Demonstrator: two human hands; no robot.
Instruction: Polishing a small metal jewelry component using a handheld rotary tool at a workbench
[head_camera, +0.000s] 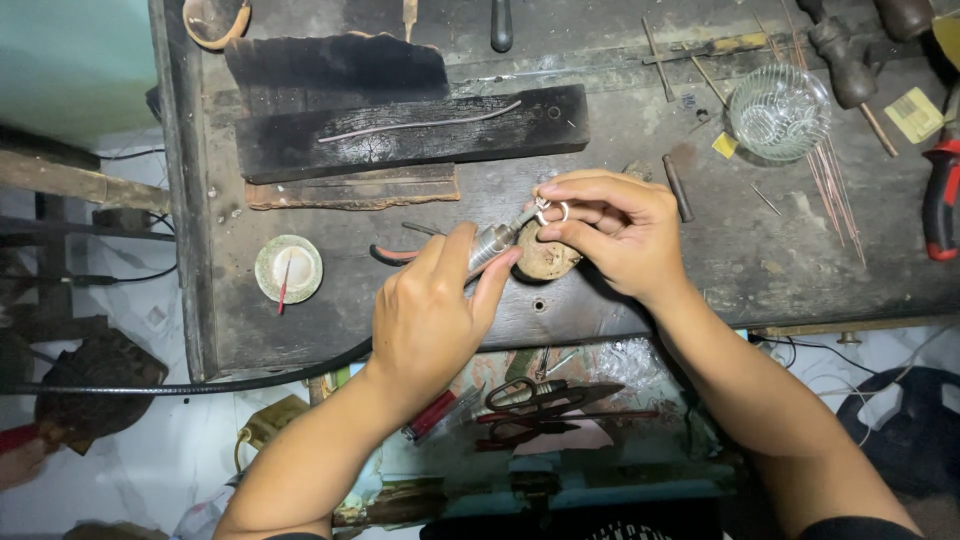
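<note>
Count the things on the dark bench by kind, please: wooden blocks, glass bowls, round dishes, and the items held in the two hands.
Charred wooden blocks: 3
Glass bowl: 1
Round dish: 1
Rotary handpiece in left hand: 1
Small metal ring in right hand: 1
Total: 7

Both forearms reach up from below (bare to the elbow). The left hand (430, 315) is curled in a pen-like grip; the right hand (610, 235) pinches with bent fingers.

Left hand (430, 315), right hand (615, 235): bare, no rings; forearms bare; dark sleeve edge at right elbow.
</note>
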